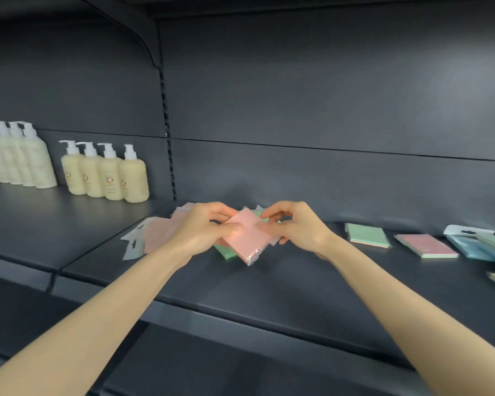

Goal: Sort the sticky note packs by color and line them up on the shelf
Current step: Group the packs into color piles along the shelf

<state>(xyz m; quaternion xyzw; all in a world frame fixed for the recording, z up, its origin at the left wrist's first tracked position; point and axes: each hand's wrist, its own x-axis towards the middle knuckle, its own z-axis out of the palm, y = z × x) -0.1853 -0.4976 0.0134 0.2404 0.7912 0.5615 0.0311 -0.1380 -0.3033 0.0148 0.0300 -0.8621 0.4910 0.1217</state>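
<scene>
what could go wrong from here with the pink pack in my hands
1. The pink pack is pinched only at its edges by the left hand and right hand. Its glossy wrap might slip, and it could drop off the front of the shelf.
2. The green pack right beneath it may get dragged along into the pink pile at left, mixing colors.

The shelf (pixel 269 284) and its back panel (pixel 326 95) look like painted metal, dark grey, smooth and matt, with a faint sheen where light falls. The pink pack (pixel 247 237) is paper under clear glossy plastic film that crinkles and glints at its lower corner, while the green pack (pixel 367 235) looks like matt paper. The bottles (pixel 106 178) are smooth cream plastic with a soft gloss and white plastic pumps.
</scene>
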